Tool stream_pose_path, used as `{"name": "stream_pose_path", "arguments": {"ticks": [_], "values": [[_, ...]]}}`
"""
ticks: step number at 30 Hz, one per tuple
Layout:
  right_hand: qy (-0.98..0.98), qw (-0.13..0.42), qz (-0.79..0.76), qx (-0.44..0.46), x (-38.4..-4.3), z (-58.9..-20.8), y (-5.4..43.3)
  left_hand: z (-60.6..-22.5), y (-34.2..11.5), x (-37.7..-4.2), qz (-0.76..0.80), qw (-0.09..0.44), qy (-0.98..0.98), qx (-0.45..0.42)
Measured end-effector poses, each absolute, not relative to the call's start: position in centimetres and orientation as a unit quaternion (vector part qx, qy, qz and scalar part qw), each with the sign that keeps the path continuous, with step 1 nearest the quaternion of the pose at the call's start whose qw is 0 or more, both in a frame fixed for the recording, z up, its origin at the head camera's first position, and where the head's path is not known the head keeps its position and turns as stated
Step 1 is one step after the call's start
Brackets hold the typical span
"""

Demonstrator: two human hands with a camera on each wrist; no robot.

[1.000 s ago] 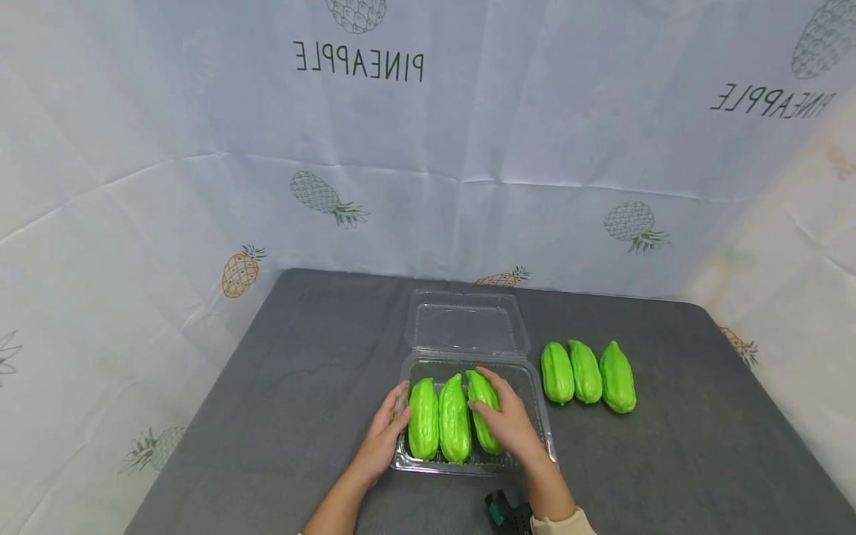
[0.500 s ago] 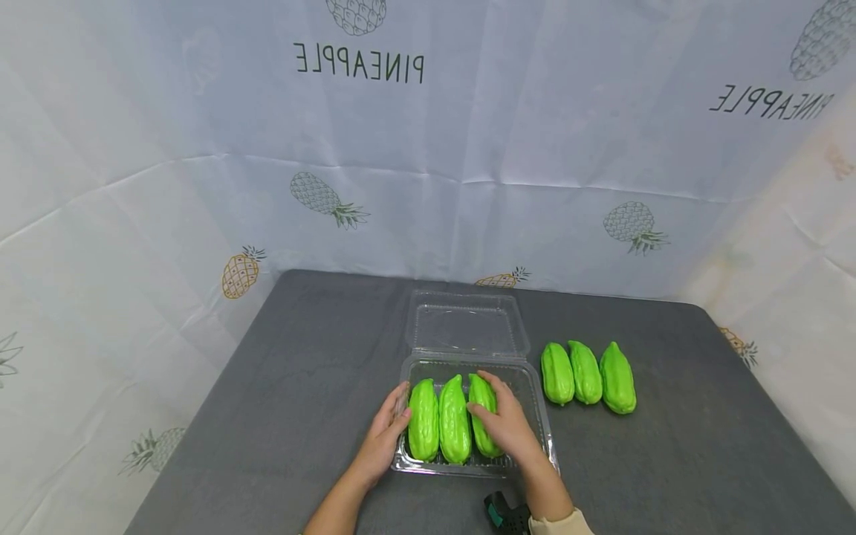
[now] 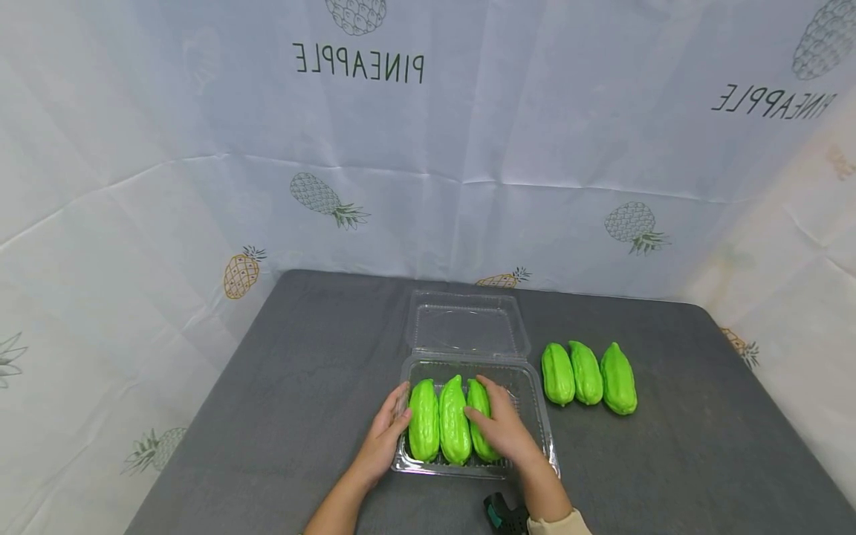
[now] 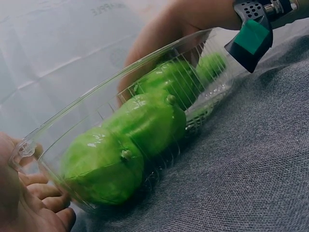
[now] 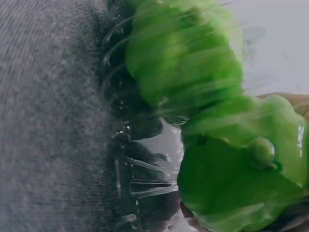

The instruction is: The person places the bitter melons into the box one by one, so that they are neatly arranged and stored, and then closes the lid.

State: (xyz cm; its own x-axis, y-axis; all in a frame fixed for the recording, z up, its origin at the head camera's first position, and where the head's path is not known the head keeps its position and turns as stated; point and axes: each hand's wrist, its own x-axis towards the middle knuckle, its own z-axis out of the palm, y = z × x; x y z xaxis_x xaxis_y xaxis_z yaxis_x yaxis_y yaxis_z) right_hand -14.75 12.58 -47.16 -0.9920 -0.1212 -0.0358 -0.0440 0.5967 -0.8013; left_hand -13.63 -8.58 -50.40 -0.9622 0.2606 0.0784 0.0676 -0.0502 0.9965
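Note:
Three bright green bitter melons lie side by side in a clear plastic clamshell box (image 3: 528, 401), its lid (image 3: 466, 325) folded back behind it. My right hand (image 3: 503, 427) grips the rightmost bitter melon (image 3: 480, 435), thumb between it and the middle bitter melon (image 3: 455, 421); in the right wrist view the held melon (image 5: 236, 164) shows end-on through the box wall. At the box's left wall, my left hand (image 3: 383, 438) holds the rim, beside the left bitter melon (image 3: 423, 421). The left wrist view shows its fingers (image 4: 43, 198) outside the wall.
Three more melons stand in a row on the grey table (image 3: 321, 357), right of the box: a left one (image 3: 558, 374), a middle one (image 3: 586, 373) and a right one (image 3: 618, 379). A pineapple-print curtain (image 3: 428, 148) hangs behind. A black-and-green wrist device (image 3: 506, 513) is below the right hand.
My right hand has shifted slightly left with the rightmost bitter melon, bringing it closer to the middle one. The left hand has stayed at the box's left side.

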Motion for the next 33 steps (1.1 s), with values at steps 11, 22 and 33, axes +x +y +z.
{"name": "stream_pose_path", "arguments": {"ticks": [11,22,33], "values": [[0.889,0.101,-0.442,-0.061,-14.39,-46.91,12.28,-50.34,-8.6,-13.55,0.715,0.066,0.686,0.117],[0.893,0.125,-0.43,-0.047,-14.56,-46.9,12.22,-50.41,-8.6,-13.57,0.716,0.059,0.685,0.121],[0.897,0.125,-0.421,-0.048,-14.55,-46.95,12.23,-50.39,-8.64,-13.53,0.714,0.059,0.687,0.124]]}}
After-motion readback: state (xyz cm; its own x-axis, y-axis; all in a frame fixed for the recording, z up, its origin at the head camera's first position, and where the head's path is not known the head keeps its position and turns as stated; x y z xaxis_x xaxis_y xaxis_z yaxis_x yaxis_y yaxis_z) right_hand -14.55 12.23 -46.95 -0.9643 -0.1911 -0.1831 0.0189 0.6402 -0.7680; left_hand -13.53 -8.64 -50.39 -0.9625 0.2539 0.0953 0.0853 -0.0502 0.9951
